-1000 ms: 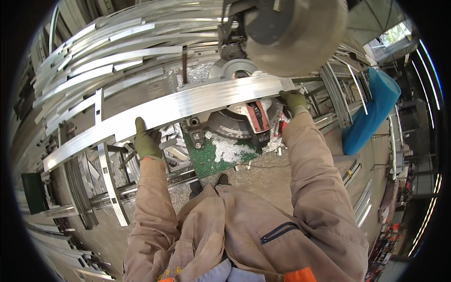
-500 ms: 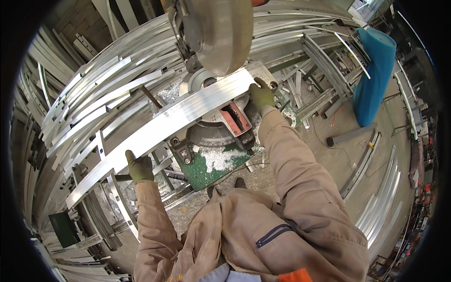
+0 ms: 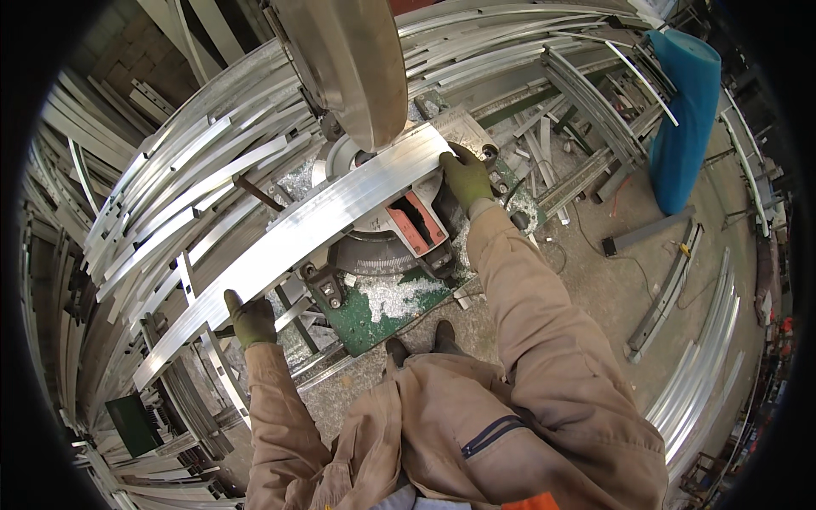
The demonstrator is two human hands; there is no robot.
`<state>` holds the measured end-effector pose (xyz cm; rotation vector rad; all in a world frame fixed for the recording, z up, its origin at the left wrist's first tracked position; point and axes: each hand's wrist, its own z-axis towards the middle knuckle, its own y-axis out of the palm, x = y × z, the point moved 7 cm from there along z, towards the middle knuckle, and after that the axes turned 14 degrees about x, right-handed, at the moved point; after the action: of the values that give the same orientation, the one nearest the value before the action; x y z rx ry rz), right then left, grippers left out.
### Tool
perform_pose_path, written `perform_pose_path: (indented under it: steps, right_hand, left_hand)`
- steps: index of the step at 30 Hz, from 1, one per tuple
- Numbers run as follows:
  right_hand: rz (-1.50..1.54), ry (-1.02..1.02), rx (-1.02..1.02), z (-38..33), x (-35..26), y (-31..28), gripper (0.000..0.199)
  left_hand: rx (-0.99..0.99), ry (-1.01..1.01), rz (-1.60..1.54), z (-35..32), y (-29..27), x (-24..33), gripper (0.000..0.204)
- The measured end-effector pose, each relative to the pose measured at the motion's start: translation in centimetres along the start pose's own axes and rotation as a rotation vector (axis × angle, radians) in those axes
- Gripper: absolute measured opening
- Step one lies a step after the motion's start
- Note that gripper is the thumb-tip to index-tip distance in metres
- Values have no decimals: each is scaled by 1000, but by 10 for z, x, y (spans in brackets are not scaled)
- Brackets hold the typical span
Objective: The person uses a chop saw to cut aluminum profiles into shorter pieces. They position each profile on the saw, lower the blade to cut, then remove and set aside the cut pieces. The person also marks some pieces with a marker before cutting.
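Observation:
A long flat aluminium profile [image 3: 306,229] lies across the table of a miter saw [image 3: 382,246], running from lower left to upper right under the raised round blade guard [image 3: 344,59]. My left hand [image 3: 248,319], in a green glove, grips the profile's near edge toward its left part. My right hand [image 3: 466,177], also gloved, presses on the profile's right end beside the saw's red insert. The saw stands on a green base [image 3: 374,314] strewn with metal chips.
Stacks of aluminium profiles [image 3: 153,195] fill the left and the back. More bars [image 3: 705,374] lie on the concrete floor at right. A blue barrel-like object [image 3: 684,127] stands upper right. My boots [image 3: 421,344] are just before the saw.
The view has swung so the saw sits more to the centre-left. Both hands stay on the profile, which looks shifted leftward along the saw table, its right end now at the blade.

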<state>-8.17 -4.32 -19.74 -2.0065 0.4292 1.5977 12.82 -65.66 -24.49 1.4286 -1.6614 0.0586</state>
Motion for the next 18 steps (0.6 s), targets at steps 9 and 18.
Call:
perform_pose_path:
  steps: [9,18]
  right_hand:
    - [24,-77,31,-5,-11,-2,49]
    - [4,-13,20,-3,-2,-2,59]
  left_hand:
    - [-37,-22,-100,20,-7,-2,55]
    - [-21,-57,6,23,-19,-1,51]
